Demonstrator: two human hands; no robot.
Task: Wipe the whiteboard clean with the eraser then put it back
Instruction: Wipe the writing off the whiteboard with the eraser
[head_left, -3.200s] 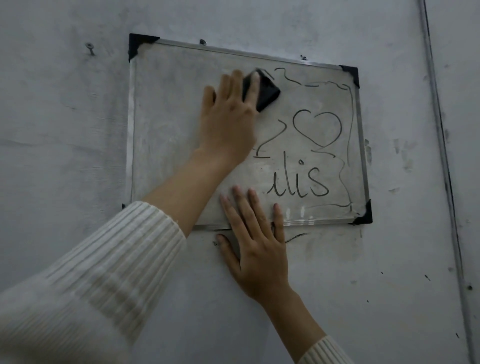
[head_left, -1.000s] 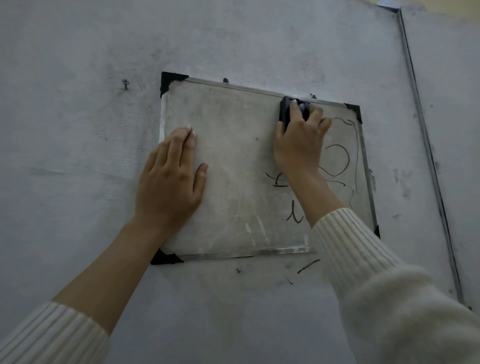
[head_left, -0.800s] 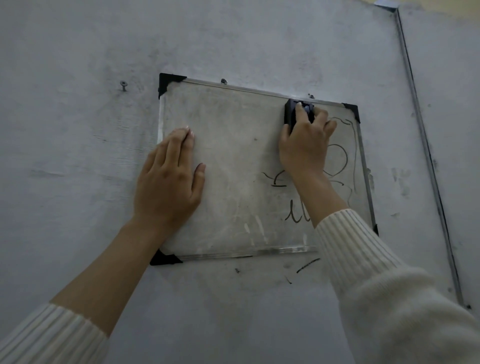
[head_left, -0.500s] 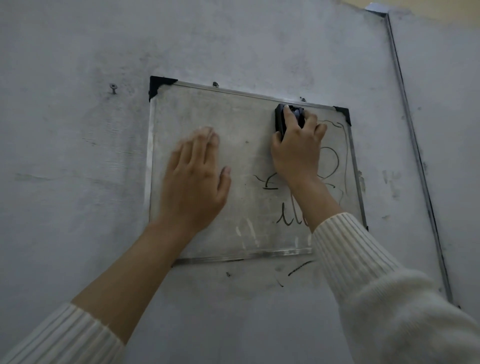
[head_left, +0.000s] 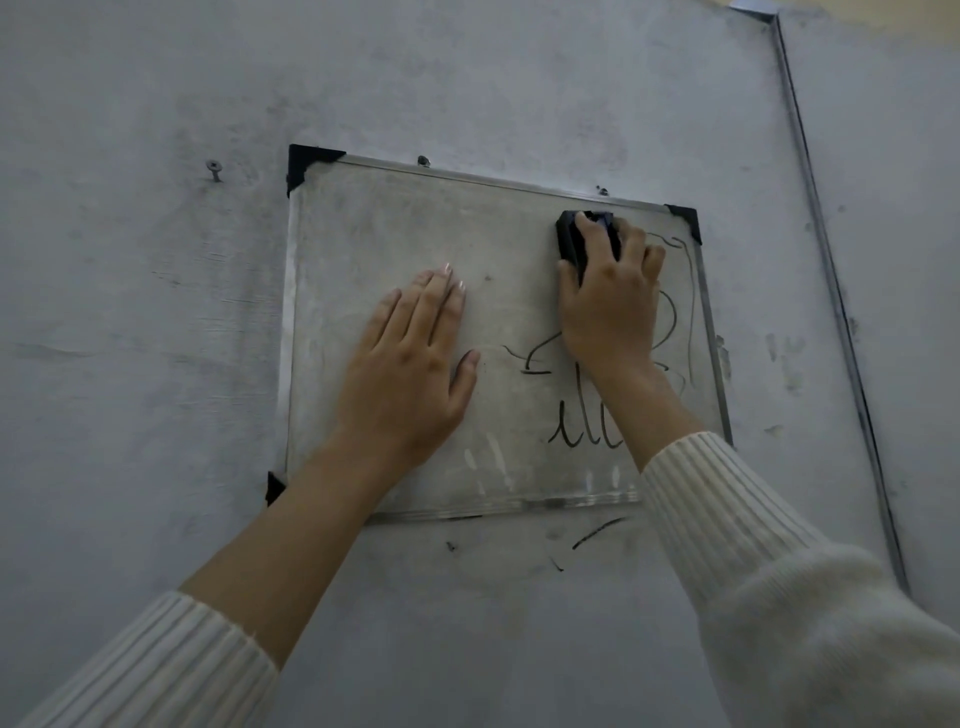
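The eraser (head_left: 575, 244), black, is sitting against the whiteboard (head_left: 395, 234) near the upper right corner, long axis running roughly up-down, top end pointing at the top frame edge; only its left side & a bit of the top are showing, rest is hidden under the right hand (head_left: 610, 301). Right fingers (head_left: 597, 236) are curling over it, gripping & pressing it to the board. Writing is partly covered too: right wrist & cream sleeve (head_left: 727, 519) are blocking most of the lettering low right, so only "ill"-like strokes (head_left: 584, 431) and bits of curved lines by the right frame are readable. Board's lower right corner is hidden behind the sleeve; lower left corner cap is mostly behind the left forearm. Left hand (head_left: 410, 369) is lying flat on the board's middle-left, fingers spread out straight, holding nothing. Vs. half a sec ago: left hand is sitting in abt the same spot, sharper now w/o the motion blur; eraser & right hand are barely shifted. Board surface is smeary grey, hung on a grey wall (head_left: 130, 364), a screw (head_left: 213, 168) sticking out upper left of it, stray marker strokes (head_left: 597, 531) below the bottom frame.
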